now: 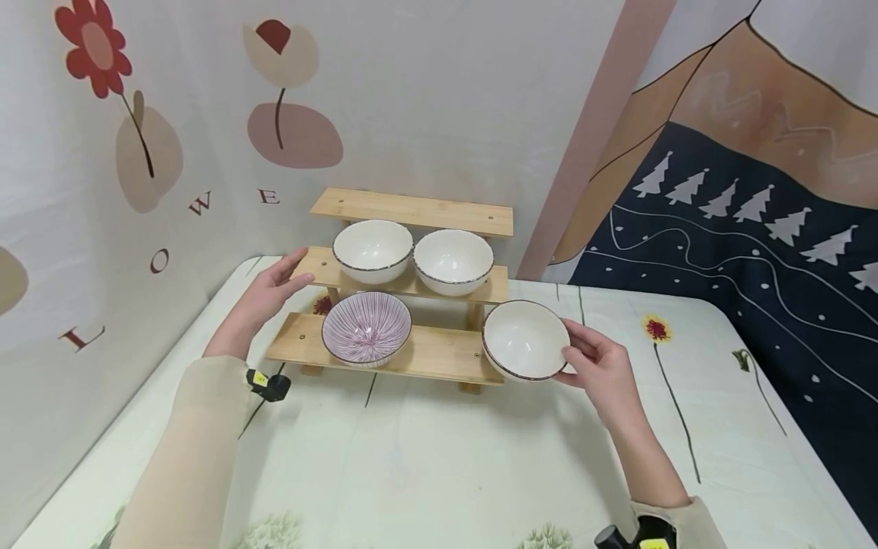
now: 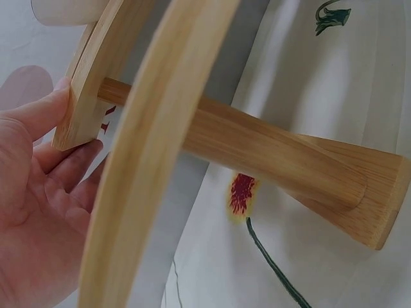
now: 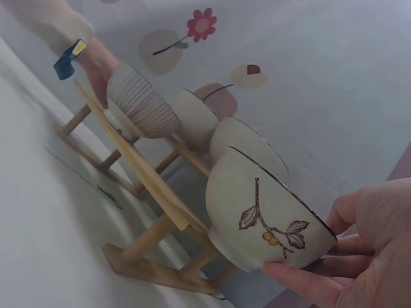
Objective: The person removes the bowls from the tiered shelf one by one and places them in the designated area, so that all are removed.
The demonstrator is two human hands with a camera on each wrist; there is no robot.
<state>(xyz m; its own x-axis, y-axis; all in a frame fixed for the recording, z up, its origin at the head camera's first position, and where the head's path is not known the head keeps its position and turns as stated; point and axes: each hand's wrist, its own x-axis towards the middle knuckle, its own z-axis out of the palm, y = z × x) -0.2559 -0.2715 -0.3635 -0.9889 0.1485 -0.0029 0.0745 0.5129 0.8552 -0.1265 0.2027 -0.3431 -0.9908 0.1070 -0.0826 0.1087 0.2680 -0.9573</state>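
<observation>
A white bowl with a dark rim is in my right hand, thumb at the rim and fingers against its side. It overlaps the right end of the lowest tier of a three-tier wooden stand. The right wrist view shows a leaf-and-berry branch on this bowl. My left hand pinches the left end of the middle tier between thumb and fingers. On that tier, a left white bowl and a right white bowl sit side by side. A purple-striped bowl sits on the lowest tier.
The top tier stands at the back, near a wall cloth with printed flowers. A pale flowered cloth covers the table. On the right hangs a dark cloth printed with trees.
</observation>
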